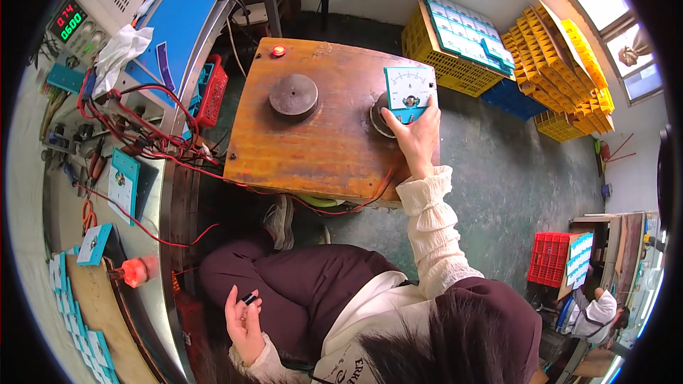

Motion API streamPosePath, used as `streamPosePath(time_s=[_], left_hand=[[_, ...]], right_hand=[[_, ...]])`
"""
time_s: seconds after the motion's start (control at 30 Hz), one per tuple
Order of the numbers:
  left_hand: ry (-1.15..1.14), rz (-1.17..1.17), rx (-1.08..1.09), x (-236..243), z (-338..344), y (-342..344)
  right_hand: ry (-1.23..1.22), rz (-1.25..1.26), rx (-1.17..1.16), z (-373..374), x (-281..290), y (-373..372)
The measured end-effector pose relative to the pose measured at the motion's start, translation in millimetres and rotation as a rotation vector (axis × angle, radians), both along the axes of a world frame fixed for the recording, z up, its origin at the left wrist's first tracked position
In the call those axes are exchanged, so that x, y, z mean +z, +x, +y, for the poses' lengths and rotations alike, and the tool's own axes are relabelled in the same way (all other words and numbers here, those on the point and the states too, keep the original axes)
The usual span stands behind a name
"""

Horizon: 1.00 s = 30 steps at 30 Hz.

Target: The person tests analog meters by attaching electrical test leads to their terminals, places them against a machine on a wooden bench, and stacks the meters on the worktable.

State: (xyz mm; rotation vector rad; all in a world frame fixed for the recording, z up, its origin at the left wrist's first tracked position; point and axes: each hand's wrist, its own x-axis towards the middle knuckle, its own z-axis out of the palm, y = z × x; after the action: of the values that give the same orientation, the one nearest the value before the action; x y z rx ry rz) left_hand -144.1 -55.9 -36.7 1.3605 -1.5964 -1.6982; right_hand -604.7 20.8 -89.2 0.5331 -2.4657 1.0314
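Observation:
My right hand [416, 135] reaches out over the wooden table [320, 156] and grips a teal-framed analog meter [409, 89] with a white dial by its lower edge. Under the meter is a round metal ring or disc [378, 117], partly covered by it; whether the two touch I cannot tell. A thick round metal disc [293, 96] lies farther left on the same table. Near my lap my left hand [245, 323] has its fingers curled around a small black piece [249, 299], too small to name. A red light [279, 50] glows at the table's far left corner.
To the left, a metal workbench carries a power supply [75, 25], tangled red leads [149, 142] and several more teal meters [124, 185]. Red wire crosses the table's near edge. Yellow crates [455, 57] stand behind on the right. Another person [594, 313] sits at far right.

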Motion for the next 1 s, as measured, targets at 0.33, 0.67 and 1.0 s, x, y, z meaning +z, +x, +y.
streamPosePath(time_s=[0.33, 0.67, 1.0], left_hand=[[0.038, 0.033, 0.017, -21.9, 3.2, 7.3], [0.005, 0.15, 0.159, -3.4, 16.1, 8.9], [-0.379, -0.058, 0.51, 3.3, 50.1, 27.1]], right_hand=[[-0.008, -0.009, 0.008, 0.9, 2.2, 2.4], [-0.2, 0.023, 0.281, 3.8, -1.3, -3.6], [-0.173, 0.256, 0.967, -76.7, 6.2, 188.9]])
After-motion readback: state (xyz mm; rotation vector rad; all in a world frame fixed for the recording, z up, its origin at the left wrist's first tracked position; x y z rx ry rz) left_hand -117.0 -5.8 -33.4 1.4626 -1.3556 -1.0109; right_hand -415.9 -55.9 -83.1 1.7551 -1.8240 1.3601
